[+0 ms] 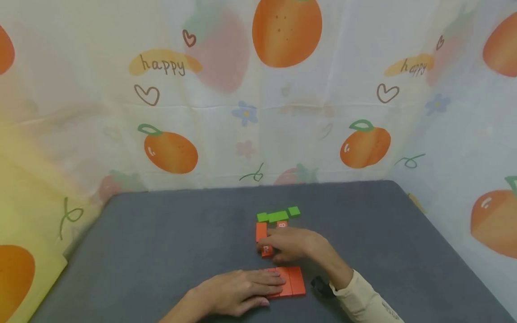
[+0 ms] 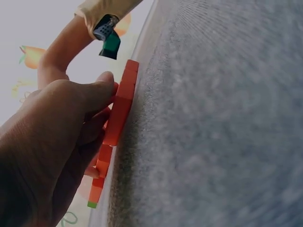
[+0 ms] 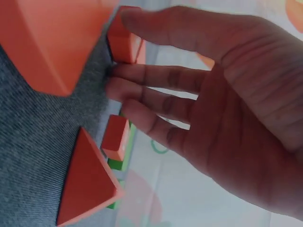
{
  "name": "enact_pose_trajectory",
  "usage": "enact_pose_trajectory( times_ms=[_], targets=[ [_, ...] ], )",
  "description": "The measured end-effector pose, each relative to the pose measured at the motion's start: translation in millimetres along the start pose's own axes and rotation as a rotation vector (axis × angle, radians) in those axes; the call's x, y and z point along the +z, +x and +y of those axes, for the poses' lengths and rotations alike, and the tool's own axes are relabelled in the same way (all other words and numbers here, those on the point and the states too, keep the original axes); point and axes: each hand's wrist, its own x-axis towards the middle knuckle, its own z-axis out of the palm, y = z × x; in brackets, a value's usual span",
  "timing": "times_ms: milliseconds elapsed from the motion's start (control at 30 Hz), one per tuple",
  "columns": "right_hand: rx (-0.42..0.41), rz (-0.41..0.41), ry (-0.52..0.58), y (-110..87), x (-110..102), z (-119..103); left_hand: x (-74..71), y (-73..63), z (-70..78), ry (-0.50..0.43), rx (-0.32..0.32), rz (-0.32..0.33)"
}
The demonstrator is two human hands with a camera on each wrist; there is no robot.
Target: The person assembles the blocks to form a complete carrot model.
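Observation:
My left hand (image 1: 238, 289) lies with its fingers straight across several flat orange blocks (image 1: 296, 282) set side by side near the front of the table. In the left wrist view, the left hand (image 2: 71, 113) rests along their edge. Farther back, my right hand (image 1: 292, 244) has thumb and index finger on either side of a small orange block with a white mark (image 1: 266, 252). The right wrist view shows the right hand's thumb (image 3: 156, 26) against this small block (image 3: 124, 42). An upright orange rectangular block (image 1: 261, 229) touches the row just beyond.
Green blocks (image 1: 278, 216) form a line behind the orange ones. Another small orange block with a white mark (image 1: 282, 224) sits below them. An orange triangular block (image 3: 90, 182) appears in the right wrist view. Grey cloth covers the table (image 1: 161, 242); a printed curtain (image 1: 282, 148) hangs behind.

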Motion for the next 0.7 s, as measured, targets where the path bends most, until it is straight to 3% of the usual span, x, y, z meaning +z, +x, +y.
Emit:
enact_pose_trajectory(
  times_ms=[200, 367, 700],
  targets=[
    [0.01, 0.045, -0.08, 2.6, 4.1, -0.2, 0.7, 0.4, 1.8, -0.023, -0.026, -0.004],
    [0.049, 0.04, -0.075, 2.4, 5.7, 1.3, 1.9, 0.9, 1.8, -0.032, -0.021, 0.022],
    [0.001, 0.064, 0.005, -6.9, -2.6, 3.8, 4.0, 0.7, 2.0, 0.023, -0.002, 0.099]
  ],
)
